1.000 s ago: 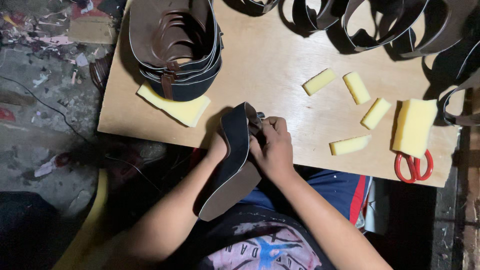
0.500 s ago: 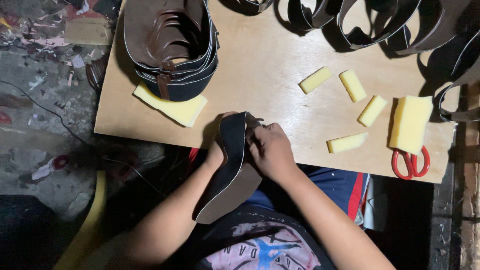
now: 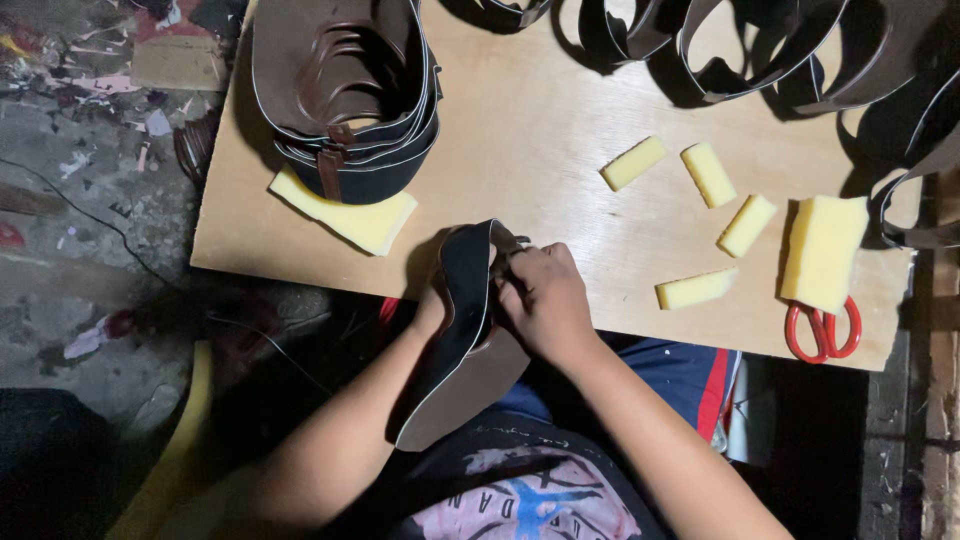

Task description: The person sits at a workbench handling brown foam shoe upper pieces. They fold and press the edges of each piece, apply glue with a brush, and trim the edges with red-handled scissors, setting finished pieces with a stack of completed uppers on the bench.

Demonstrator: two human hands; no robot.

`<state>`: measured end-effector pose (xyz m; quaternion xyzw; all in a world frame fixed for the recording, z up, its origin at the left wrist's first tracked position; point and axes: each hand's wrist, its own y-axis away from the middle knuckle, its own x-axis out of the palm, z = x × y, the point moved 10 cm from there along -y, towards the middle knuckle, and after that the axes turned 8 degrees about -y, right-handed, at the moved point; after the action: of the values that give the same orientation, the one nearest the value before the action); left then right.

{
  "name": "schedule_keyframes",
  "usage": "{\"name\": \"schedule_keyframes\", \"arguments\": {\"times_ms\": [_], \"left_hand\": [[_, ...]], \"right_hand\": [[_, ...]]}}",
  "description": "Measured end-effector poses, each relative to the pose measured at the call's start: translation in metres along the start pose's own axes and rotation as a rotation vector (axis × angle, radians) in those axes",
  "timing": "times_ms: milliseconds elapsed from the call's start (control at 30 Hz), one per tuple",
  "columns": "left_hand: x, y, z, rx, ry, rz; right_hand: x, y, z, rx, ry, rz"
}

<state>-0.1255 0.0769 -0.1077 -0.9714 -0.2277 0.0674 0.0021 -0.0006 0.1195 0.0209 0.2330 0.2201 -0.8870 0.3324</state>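
Observation:
I hold a wide dark strap with a brown inner face [image 3: 462, 330] upright at the near edge of a plywood board [image 3: 540, 140]. My right hand [image 3: 545, 300] grips its top end from the right, fingers curled over the edge. Only the wrist and heel of my left hand [image 3: 432, 308] show, pressed against the strap's left side; the strap hides its fingers. The strap's lower end hangs over my lap.
A stack of looped brown and dark straps [image 3: 345, 90] rests on a yellow foam sheet [image 3: 350, 215] at the board's left. Several small yellow foam blocks [image 3: 708, 175] and a larger one [image 3: 825, 250] lie right, over red-handled scissors [image 3: 822, 330]. More strap loops [image 3: 760, 40] crowd the far edge.
Both hands with the strap have shifted slightly; the strap's top end is turned a little more upright. The camera view moved a bit.

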Motion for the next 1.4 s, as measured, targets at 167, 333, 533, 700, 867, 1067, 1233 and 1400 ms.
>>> {"name": "schedule_keyframes", "arguments": {"times_ms": [167, 333, 533, 700, 867, 1067, 1233, 1400], "left_hand": [[0.003, 0.002, 0.006, -0.066, 0.056, 0.006], [-0.002, -0.004, 0.014, -0.120, 0.052, -0.048], [-0.005, -0.010, 0.018, -0.153, 0.052, -0.065], [-0.003, -0.005, 0.014, -0.151, 0.076, -0.039], [0.000, -0.005, 0.009, -0.131, 0.094, -0.006], [-0.003, -0.013, 0.016, -0.162, 0.088, -0.013], [-0.005, -0.015, 0.015, -0.181, 0.089, -0.021], [0.004, -0.009, 0.002, -0.197, 0.173, 0.035]], "right_hand": [[0.011, 0.003, -0.027, 0.235, -0.141, 0.117], [-0.001, 0.005, -0.031, 0.276, -0.021, -0.062], [-0.009, 0.008, -0.016, 0.129, -0.004, -0.149], [0.007, 0.019, -0.063, 0.509, -0.365, -0.138], [0.018, 0.019, -0.067, 0.491, -0.416, -0.096], [0.016, 0.013, -0.073, 0.511, -0.413, -0.118], [0.018, 0.008, -0.073, 0.442, -0.412, -0.087], [0.022, 0.012, -0.091, 0.552, -0.480, -0.071]]}}
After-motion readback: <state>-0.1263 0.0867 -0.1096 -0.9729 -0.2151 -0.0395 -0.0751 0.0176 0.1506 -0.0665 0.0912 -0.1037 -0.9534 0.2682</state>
